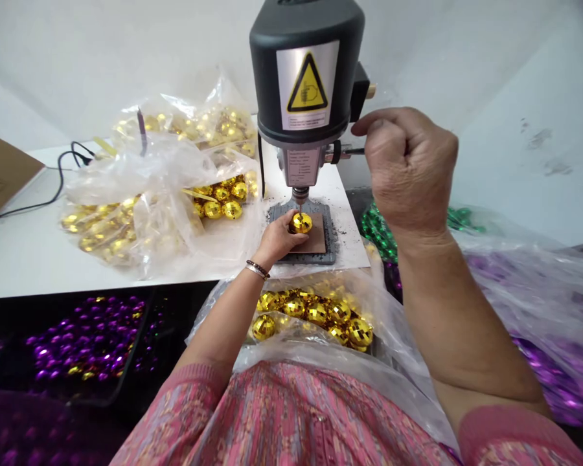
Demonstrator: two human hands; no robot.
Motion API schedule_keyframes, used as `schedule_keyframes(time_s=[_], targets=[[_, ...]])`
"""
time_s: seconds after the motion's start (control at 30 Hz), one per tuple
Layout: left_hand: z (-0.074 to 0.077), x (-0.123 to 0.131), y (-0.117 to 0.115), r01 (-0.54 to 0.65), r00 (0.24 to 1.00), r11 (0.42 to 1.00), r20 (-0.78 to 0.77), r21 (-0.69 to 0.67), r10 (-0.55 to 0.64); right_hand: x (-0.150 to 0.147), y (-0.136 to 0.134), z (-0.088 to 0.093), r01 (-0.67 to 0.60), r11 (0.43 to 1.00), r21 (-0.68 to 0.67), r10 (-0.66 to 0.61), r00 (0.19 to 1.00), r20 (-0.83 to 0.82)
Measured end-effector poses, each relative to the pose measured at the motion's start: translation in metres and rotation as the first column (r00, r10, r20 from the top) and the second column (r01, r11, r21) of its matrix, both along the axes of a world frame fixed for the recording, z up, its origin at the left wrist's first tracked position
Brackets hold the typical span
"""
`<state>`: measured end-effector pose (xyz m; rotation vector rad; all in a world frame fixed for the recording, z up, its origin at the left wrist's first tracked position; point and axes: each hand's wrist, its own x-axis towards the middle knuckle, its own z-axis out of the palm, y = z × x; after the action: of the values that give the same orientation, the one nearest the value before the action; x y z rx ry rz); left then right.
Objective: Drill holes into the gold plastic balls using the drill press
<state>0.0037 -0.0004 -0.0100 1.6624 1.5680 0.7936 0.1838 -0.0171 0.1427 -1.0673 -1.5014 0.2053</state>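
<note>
My left hand (pixel 280 236) pinches a shiny gold mirror-faceted ball (pixel 302 223) between thumb and fingers. The ball rests on a brown board (pixel 317 243) on the grey base of a small drill press (pixel 307 77). Straight above it, the drill bit (pixel 300 208) meets or nearly meets its top; I cannot tell how deep it is. My right hand (pixel 408 168) is closed round the end of the press's feed lever (pixel 354 152), its index finger bent toward a black box on the side of the machine's head.
Clear plastic bags of gold balls (pixel 222 193) lie left on the white table (pixel 24 259). Another open bag of gold balls (pixel 315 314) sits at my lap. Purple balls (pixel 92 336) fill a dark bin lower left. Green balls (pixel 381 233) and purple bags are right. Dark shavings surround the base.
</note>
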Motion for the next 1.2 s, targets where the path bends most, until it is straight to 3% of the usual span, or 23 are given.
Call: schedule_keyframes(time_s=[0.2,0.57,0.87,1.2], targets=[[-0.002,0.000,0.000,-0.004,1.000,1.000,0.012,0.001,0.004,-0.001,-0.006,-0.009,0.014,1.000,0.004,-0.014,1.000,-0.024],[-0.003,0.000,-0.002,-0.002,0.998,1.000,0.055,-0.002,0.002,0.002,-0.012,-0.039,0.076,0.996,0.048,-0.080,0.993,0.088],[-0.006,-0.001,-0.004,0.002,0.999,1.000,0.034,-0.002,-0.002,0.006,-0.006,-0.066,0.095,0.960,0.263,-0.144,0.974,0.174],[-0.009,-0.001,-0.005,-0.007,1.000,1.000,0.026,0.024,0.006,0.007,-0.002,-0.091,0.060,0.921,0.385,-0.160,0.959,0.233]])
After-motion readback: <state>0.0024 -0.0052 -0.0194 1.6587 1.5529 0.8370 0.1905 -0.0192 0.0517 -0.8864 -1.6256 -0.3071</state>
